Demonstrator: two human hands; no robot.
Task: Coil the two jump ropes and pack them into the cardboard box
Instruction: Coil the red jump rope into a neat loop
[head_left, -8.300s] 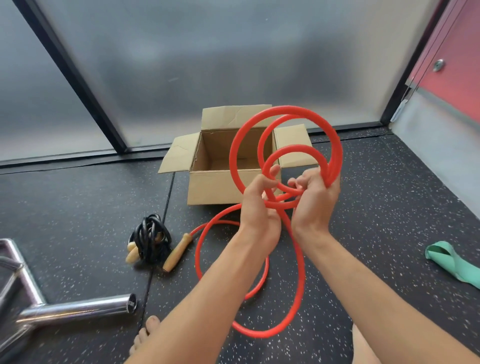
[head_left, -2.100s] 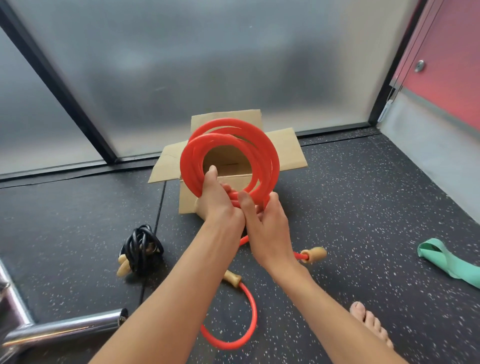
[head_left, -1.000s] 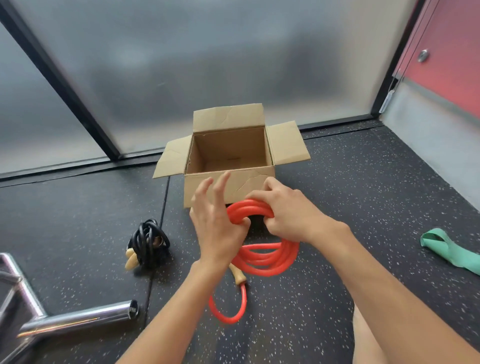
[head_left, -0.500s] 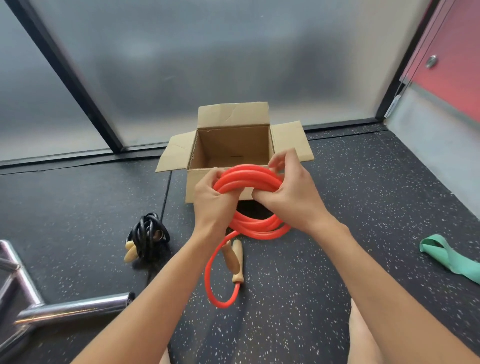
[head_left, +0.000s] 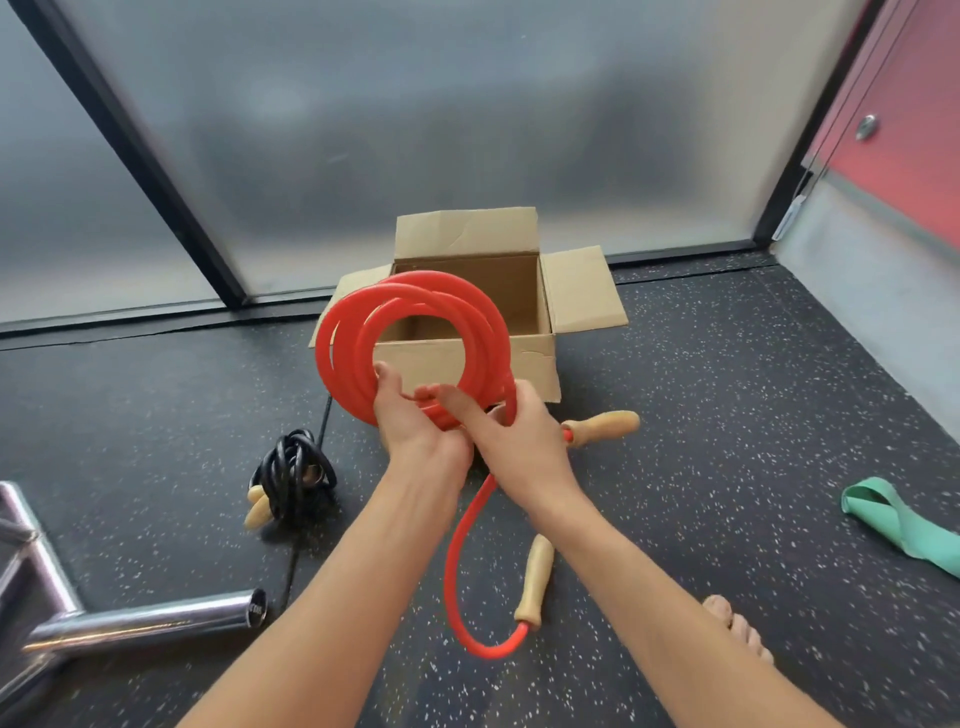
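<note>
Cardboard box (head_left: 530, 358) at frame centre, on the dark speckled floor (head_left: 727, 415), against the frosted glass wall. All four flaps open. The visible interior shows only bare cardboard; the near left part is hidden behind the red coil. No print or label readable on the box.

Red jump rope (head_left: 410, 332): several loops gathered into an upright coil, held in front of the box's near left corner, not inside it. Left hand (head_left: 415, 421) grips the bottom of the coil, fingers curled closed around the strands. Right hand (head_left: 514, 436) touches the same bundle from the right; its fingers are wrapped on a strand, index extended. A loose tail drops from the hands to lower centre and ends in a wooden handle (head_left: 532, 582) lying on the floor. Second wooden handle (head_left: 602, 423) lies just right of the right hand.

Black jump rope (head_left: 293, 475): already bundled, on the floor left of centre, outside the box.

Chrome bar (head_left: 145, 621) at lower left; end cap bears marking, unreadable. Green band (head_left: 898, 525) at right edge.
</note>
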